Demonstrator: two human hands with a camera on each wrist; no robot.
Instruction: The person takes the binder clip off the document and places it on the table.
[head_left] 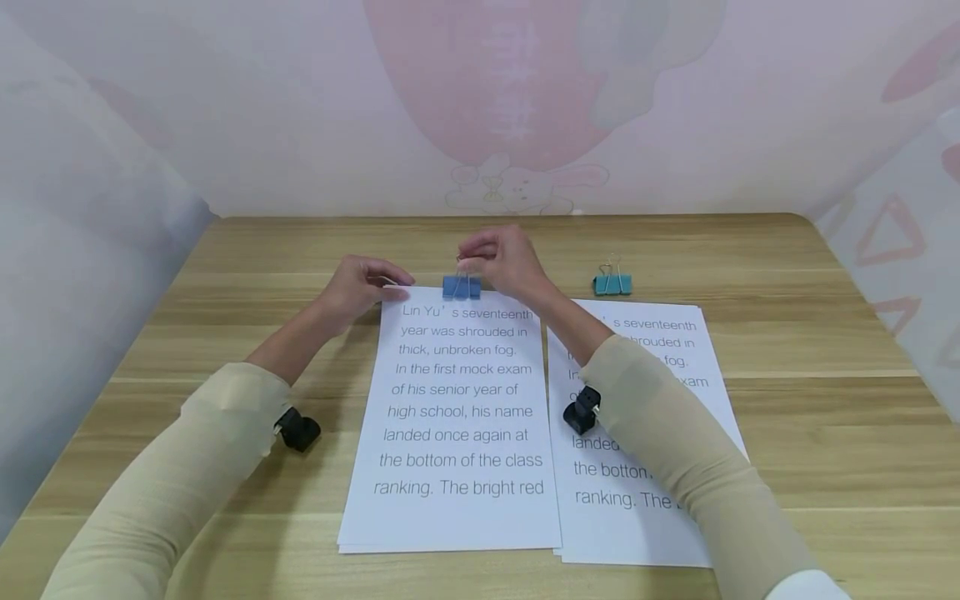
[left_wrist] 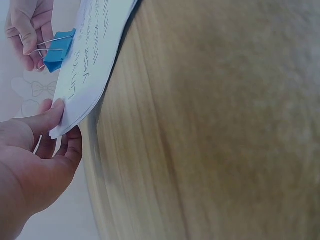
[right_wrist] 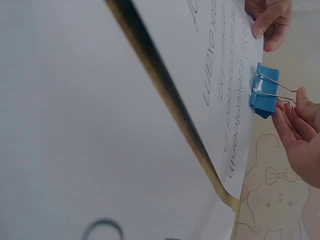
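Matt white paper sheets (head_left: 457,417) on grainy wood table (head_left: 810,392) — blue clip (head_left: 461,287), wire handles.

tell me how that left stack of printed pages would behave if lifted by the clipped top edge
The left paper stack would probably droop, being thin sheets. The blue binder clip sits mid-edge, so the pages likely stay together, though the lower corners may fan.

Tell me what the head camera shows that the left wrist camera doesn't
Only the head view shows the second paper stack, the teal binder clip beyond it, and both sleeved forearms. Only the left wrist view shows, close up, the left hand pinching the left stack's corner between thumb and fingers. Both show the printed paper stack, the blue binder clip on its top edge, the right hand pinching the clip's wire handles, and the wooden table.
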